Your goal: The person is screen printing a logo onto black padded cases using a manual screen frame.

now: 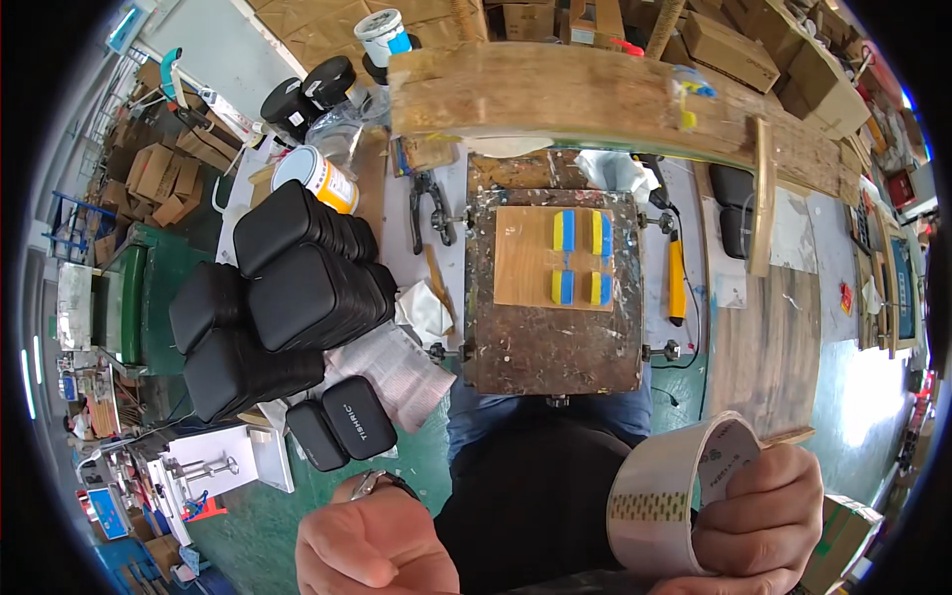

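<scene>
Gripping a wide roll of tape at lower right of view, the right hand has its fingers curled into the core, clasping the wall. Roll: short, broad cylinder, held tilted beside the black-clothed torso; outer band smooth, whitish, with a patch of small green marks; core pale, printed inside. Left hand: at lower edge, fingers bent inward; cannot tell whether they pinch anything. Wristwatch above it, metallic. Ahead, work surface: dark, rough, paint-stained, squarish. On it, flat wood-grained sheet carrying four small blue-and-yellow blocks. To the left, stacked black cases, matte, corners rounded.
</scene>
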A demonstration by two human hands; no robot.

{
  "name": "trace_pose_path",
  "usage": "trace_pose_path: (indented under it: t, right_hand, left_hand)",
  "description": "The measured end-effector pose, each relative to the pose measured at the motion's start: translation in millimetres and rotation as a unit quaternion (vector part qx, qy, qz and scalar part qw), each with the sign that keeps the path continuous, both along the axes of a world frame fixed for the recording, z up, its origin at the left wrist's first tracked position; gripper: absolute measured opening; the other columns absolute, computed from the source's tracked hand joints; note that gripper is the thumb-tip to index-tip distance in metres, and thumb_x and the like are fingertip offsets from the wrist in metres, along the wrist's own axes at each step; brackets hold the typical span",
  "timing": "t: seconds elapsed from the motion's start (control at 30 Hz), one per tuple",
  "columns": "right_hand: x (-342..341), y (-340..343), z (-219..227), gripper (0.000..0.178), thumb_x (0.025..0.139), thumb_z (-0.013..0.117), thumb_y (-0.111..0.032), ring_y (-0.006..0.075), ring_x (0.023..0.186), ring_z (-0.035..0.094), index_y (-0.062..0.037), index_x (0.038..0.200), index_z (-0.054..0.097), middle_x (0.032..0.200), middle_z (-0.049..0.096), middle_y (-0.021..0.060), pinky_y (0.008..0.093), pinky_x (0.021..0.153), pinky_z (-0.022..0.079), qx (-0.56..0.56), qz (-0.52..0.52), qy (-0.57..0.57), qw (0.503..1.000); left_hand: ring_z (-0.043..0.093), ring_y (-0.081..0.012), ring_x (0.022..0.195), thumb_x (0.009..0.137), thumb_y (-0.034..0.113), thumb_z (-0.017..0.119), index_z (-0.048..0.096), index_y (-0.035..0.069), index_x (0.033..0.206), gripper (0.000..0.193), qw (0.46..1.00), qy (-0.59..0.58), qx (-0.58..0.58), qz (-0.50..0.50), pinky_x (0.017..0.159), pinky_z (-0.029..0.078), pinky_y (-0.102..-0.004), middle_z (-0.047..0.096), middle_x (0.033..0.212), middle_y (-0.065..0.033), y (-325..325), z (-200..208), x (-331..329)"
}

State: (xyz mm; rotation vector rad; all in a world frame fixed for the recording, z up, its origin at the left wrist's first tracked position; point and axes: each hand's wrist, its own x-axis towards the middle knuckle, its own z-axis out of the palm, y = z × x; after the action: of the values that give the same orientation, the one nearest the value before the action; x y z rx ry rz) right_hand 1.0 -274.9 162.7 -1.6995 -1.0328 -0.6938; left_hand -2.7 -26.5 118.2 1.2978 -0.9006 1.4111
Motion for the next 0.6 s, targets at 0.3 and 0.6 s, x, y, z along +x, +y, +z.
trace_pose_path:
  t: [0.3,0.6]
  right_hand:
    - [13,18,-37,0.011,0.087,0.088,-0.02,0.0144,0.056,0.055,-0.0134,0.094,0.084,0.071,0.07,-0.0031,0.0332,0.055,0.048,-0.002,-0.166,0.092,0.982]
    - [141,120,-128,0.059,0.091,0.078,-0.013,0.0314,0.088,0.073,0.0011,0.144,0.057,0.107,0.076,0.0139,0.04,0.089,0.055,-0.241,0.006,0.007,0.97]
  left_hand:
    - [0.079,-0.0083,0.087,0.112,0.015,0.07,0.066,0.018,0.125,0.015,0.993,-0.035,-0.03,0.11,0.102,0.049,-0.0343,0.081,0.1,0.0121,19,-5,-5]
    - [0.067,-0.0323,0.106,0.092,0.014,0.079,0.071,0.014,0.116,0.025,0.909,0.394,-0.063,-0.121,0.104,0.054,-0.0465,0.069,0.126,-0.0084,8,32,-19]
